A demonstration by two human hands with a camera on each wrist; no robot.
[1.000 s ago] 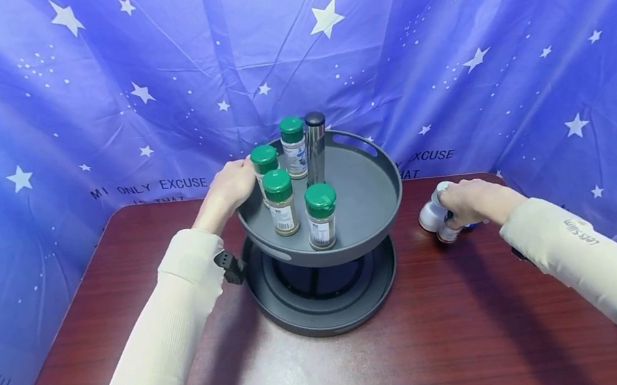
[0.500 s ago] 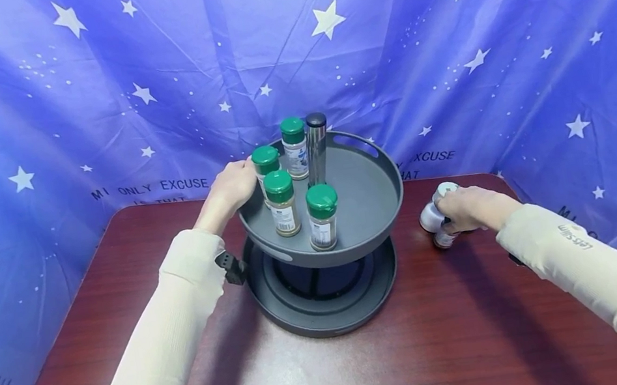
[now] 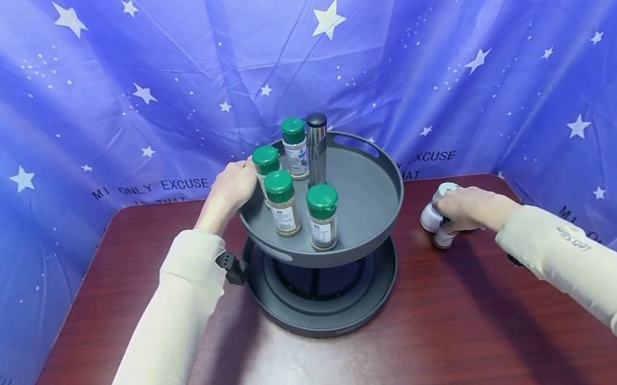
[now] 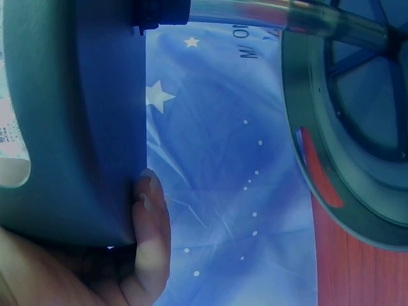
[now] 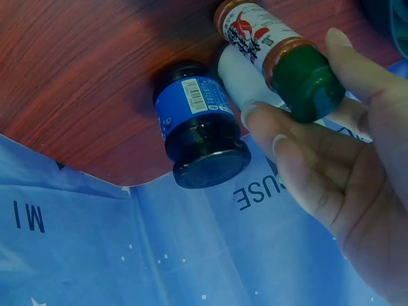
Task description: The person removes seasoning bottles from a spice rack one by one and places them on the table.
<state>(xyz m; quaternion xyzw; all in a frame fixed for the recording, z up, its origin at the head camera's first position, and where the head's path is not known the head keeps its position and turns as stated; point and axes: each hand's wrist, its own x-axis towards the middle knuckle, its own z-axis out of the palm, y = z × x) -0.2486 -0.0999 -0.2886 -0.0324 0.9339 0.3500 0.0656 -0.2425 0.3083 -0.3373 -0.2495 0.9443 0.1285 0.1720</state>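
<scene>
My left hand (image 3: pixel 233 186) holds the rim of the upper tray (image 3: pixel 363 204) of a grey two-tier turntable. In the left wrist view its fingers (image 4: pixel 153 245) curl against the tray's underside. At the right, my right hand (image 3: pixel 467 206) reaches down over a group of jars. The right wrist view shows its thumb and fingers around the green cap of a spice jar (image 5: pixel 264 38) with reddish contents and a white label. A white jar (image 5: pixel 245 73) is close behind that one. Beside them stands a dark jar (image 5: pixel 197 105) with a blue label, hidden by the hand in the head view.
Several green-capped spice jars (image 3: pixel 285 212) stand on the upper tray's left half, by a metal post (image 3: pixel 317 152) with a black top. The lower tray (image 3: pixel 327 321) rests on the reddish-brown table (image 3: pixel 424 340). A blue star-patterned curtain (image 3: pixel 276 46) hangs behind.
My right hand has shifted slightly left and toward me, and the spice jar beneath it has moved a little the same way. The left hand and the turntable have hardly moved.
</scene>
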